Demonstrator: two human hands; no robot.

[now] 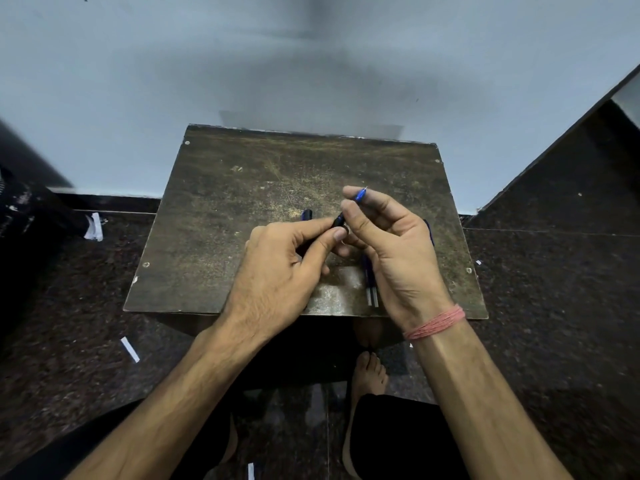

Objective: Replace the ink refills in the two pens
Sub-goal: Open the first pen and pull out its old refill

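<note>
Both hands up over the small table (pixel 214 209), mid-job on one pen. Left hand (pixel 277 271) pinched shut on the dark barrel (pixel 338 220); right hand (pixel 391 244) nips the blue tip section (pixel 360 194), other fingers loose. Looks like unscrewing or rejoining, can't tell which. Two refills (pixel 371 289) lie near edge, second pen (pixel 306 214) far side. Next: keep parts in line, twist gently.
</note>
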